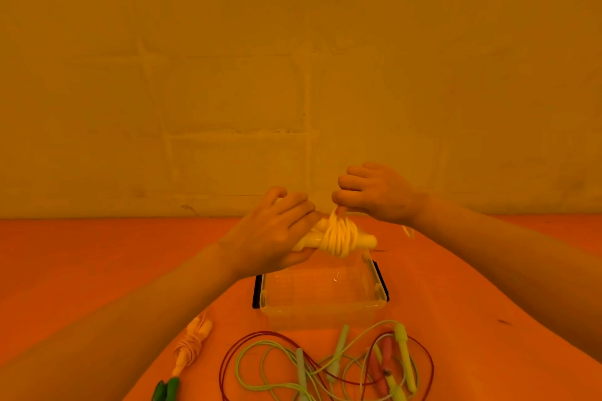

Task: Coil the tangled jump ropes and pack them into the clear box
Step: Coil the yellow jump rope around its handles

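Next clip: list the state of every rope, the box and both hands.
White rope: wound round its handles, held above the box.
Left hand: grips the handles.
Right hand: pinches the cord end.
Clear box: open, nothing inside.
Orange rope: coiled, on the table.
Green and red ropes: tangled, loose on the table.

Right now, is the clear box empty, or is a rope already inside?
Empty. The clear box shows only its bare bottom; the white rope bundle is held above it.

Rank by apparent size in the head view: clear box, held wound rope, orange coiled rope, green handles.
1. Clear plastic box
2. Pale wound rope
3. Orange coiled rope bundle
4. Green handles, cut off by the frame, so unsure
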`<state>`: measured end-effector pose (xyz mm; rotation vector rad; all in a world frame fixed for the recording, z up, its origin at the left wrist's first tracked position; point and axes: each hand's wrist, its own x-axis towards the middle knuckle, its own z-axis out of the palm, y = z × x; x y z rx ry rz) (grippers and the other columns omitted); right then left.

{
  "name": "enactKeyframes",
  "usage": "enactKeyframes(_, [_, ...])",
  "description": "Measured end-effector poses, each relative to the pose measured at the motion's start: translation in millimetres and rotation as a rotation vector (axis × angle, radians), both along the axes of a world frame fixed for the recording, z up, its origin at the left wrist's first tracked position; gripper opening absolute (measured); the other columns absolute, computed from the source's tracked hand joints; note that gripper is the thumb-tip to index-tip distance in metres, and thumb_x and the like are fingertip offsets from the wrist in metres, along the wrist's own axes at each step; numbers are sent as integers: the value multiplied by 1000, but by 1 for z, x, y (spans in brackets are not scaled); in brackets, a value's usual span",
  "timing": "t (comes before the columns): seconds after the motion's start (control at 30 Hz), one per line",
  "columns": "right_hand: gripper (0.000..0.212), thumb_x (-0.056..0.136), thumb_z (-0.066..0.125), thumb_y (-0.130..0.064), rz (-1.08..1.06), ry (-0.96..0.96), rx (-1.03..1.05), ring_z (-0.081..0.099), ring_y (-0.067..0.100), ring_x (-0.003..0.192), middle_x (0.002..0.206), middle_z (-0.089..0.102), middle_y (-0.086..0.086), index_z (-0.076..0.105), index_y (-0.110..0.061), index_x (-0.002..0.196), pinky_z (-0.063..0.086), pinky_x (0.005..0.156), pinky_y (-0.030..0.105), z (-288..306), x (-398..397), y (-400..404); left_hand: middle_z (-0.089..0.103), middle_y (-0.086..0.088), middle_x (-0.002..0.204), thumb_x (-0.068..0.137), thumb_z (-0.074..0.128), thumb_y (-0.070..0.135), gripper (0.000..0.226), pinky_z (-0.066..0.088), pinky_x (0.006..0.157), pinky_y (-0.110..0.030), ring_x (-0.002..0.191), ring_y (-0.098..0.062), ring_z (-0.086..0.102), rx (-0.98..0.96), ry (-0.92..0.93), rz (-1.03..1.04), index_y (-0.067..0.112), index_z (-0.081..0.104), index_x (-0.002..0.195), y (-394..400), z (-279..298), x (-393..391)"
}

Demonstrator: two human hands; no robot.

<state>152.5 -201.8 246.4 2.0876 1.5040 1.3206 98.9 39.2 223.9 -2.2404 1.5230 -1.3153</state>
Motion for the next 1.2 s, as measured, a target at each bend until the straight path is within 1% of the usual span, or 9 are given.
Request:
enactKeyframes(0.17, [33, 104, 21, -40, -7, 52, -6, 40, 20, 74, 78, 58, 5, 45, -20, 96, 36, 46, 27, -2, -1, -3, 67, -13, 108, 87, 55, 40, 44, 38, 87, -44, 108, -27, 48, 33, -16, -58, 7, 51, 116, 10, 4, -6])
enactKeyframes(0.27, [15, 99, 36, -32, -21, -5, -51, 47, 22, 69, 85, 50, 4, 45, -20, 99, 35, 41, 26, -5, -2, -7, 67, -14, 110, 88, 55, 42, 45, 37, 89, -43, 109, -28, 48, 65, -11, -73, 5, 56, 115, 17, 10, -11])
enactKeyframes(0.4, [9, 99, 38, -23, -51, -68, -30, 49, 21, 59, 91, 37, 2, 44, -21, 106, 28, 40, 22, -6, -1, -9, 65, -12, 110, 86, 62, 43, 46, 44, 85, -42, 105, -27, 53, -18, 141, -75, 4, 65, 110, 23, 11, -17])
enactKeyframes(0.63, [21, 102, 25, -14, -77, -66, -92, 48, 21, 56, 90, 35, 6, 41, -20, 115, 31, 41, 24, -11, 0, -29, 65, -12, 111, 83, 65, 44, 48, 43, 90, -34, 105, -25, 54, -131, 272, -151, 10, 54, 116, 28, 3, -35])
enactKeyframes(0.83, [27, 103, 20, -15, -45, -78, -151, 38, 20, 71, 92, 36, 7, 42, -17, 118, 35, 45, 25, -22, 2, -21, 64, -12, 112, 82, 67, 41, 48, 43, 91, -34, 106, -26, 55, -158, 245, -216, 7, 55, 115, 18, 4, -39])
enactKeyframes(0.9, [23, 101, 27, -16, -26, -73, -156, 37, 20, 74, 94, 38, 6, 43, -16, 118, 36, 48, 25, -24, 3, -19, 64, -13, 111, 83, 67, 41, 48, 43, 92, -34, 105, -26, 55, -197, 235, -225, 8, 55, 116, 14, 4, -36])
enactKeyframes(1.0, [26, 86, 53, -19, -11, 15, -63, 47, 21, 79, 96, 45, 6, 43, -15, 110, 41, 54, 27, -25, 5, -15, 67, -13, 104, 83, 69, 37, 44, 45, 91, -35, 99, -24, 57, -342, 234, -183, 6, 58, 112, 14, 6, -28])
enactKeyframes(1.1, [65, 56, 88, -10, -46, 142, -5, 56, 23, 83, 101, 55, 9, 45, -14, 105, 47, 54, 25, -19, 1, -7, 67, -11, 95, 83, 66, 38, 43, 44, 82, -33, 91, -20, 54, -525, 251, -58, -1, 67, 100, 13, 6, -21])
enactKeyframes(1.2, [72, 54, 86, -7, -111, 98, -15, 65, 25, 70, 90, 67, 12, 44, -9, 112, 46, 46, 23, -21, 3, 2, 65, -7, 90, 82, 61, 42, 45, 40, 73, -32, 88, -17, 50, -690, 302, 64, 0, 68, 98, 4, 10, -21])
